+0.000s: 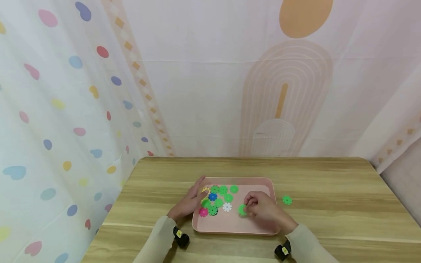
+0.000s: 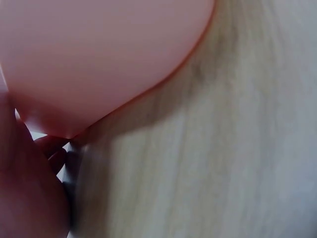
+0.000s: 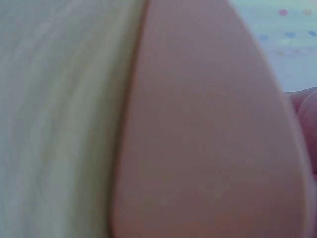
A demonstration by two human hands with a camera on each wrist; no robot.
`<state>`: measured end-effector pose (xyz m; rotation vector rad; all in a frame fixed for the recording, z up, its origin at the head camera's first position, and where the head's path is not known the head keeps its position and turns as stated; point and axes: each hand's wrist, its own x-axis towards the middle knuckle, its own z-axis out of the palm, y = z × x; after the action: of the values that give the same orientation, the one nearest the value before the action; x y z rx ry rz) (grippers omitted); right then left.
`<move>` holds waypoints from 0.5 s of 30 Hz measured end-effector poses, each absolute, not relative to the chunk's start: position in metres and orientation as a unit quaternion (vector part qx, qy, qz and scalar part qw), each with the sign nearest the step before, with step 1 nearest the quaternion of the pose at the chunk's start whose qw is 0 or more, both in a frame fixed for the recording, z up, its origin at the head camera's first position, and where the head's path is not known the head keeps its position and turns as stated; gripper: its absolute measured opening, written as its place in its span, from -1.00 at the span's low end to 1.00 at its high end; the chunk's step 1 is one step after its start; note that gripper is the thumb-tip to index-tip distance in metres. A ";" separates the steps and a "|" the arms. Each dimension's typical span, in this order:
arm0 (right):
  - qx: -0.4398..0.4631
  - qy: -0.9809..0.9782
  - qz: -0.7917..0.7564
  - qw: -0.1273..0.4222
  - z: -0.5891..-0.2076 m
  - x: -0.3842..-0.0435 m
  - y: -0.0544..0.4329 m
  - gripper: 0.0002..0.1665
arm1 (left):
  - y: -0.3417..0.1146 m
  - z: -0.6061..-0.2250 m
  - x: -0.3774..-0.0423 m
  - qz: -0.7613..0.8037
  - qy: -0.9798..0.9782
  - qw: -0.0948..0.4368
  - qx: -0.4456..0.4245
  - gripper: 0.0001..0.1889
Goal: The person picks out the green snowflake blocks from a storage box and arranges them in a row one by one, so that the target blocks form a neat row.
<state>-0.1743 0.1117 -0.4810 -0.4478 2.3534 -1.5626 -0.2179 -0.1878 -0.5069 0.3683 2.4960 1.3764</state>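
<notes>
A shallow pink tray [image 1: 230, 227] lies on the table with several notched, snowflake-shaped plastic building discs in it. My left hand [image 1: 187, 204] holds the tray's left side, fingers along the outer wall and thumb reaching over the rim near a yellow disc [image 1: 206, 190]. With fingers bent, my right hand [image 1: 263, 209] is over the tray's right half and pinches a green disc [image 1: 242, 210] at the fingertips. In the left wrist view the left hand [image 2: 29, 183] shows against the tray wall. In the right wrist view, part of the right hand [image 3: 308, 124] appears behind the rim.
Green discs crowd the tray's left half, along with a blue disc [image 1: 212, 197], a pink disc [image 1: 203, 212] and a white disc [image 1: 227, 207]. One green disc [image 1: 287, 200] lies on the wooden table [image 1: 329, 204], right of the tray. A patterned curtain [image 1: 204, 91] hangs behind.
</notes>
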 end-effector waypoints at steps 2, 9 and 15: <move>-0.159 0.804 -0.556 0.137 -0.477 -0.175 0.122 -0.92 | -0.188 -0.508 -0.219 0.473 0.862 0.135 0.123 -0.28; -0.147 0.804 -0.568 0.098 -0.458 -0.173 0.160 -0.85 | -0.189 -0.511 -0.219 0.473 0.864 0.137 0.103 -0.29; -0.088 0.805 -0.581 0.082 -0.456 -0.170 0.199 -0.77 | -0.189 -0.513 -0.215 0.482 0.859 0.150 0.086 -0.28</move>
<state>-0.1704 0.1994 -0.4560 -0.2638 2.4043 -1.7352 -0.2145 -0.1893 -0.5128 0.2465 2.4679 1.3850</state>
